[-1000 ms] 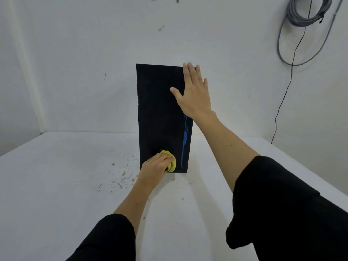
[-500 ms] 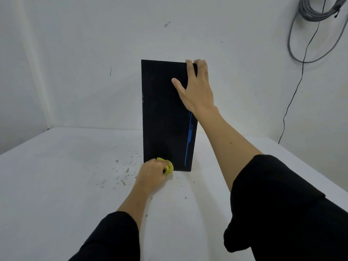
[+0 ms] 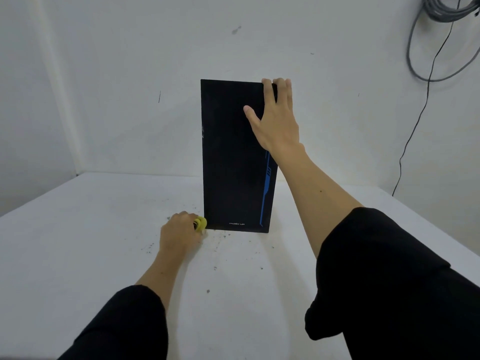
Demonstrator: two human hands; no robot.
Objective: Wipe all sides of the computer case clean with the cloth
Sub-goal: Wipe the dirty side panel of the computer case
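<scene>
Head view: your left hand [image 3: 179, 233] — gripping the yellow cloth [image 3: 200, 223] — has slid off the upright computer case [image 3: 233, 157] front to its lower-left corner, right hand [image 3: 276, 120] now hooking the top edge — side panel likely next.

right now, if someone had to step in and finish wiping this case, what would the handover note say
Left hand: grips the bunched yellow cloth, low on the table at the bottom left corner of the computer case.
Right hand: fingers hooked over the case's top right edge, thumb on the front panel, steadying it.
Case: upright, front panel with blue stripe facing the camera.
Done: cannot tell from this view which sides have been wiped.
Left: the hidden sides and the top need checking. Dark specks lie on the table around the base.
</scene>
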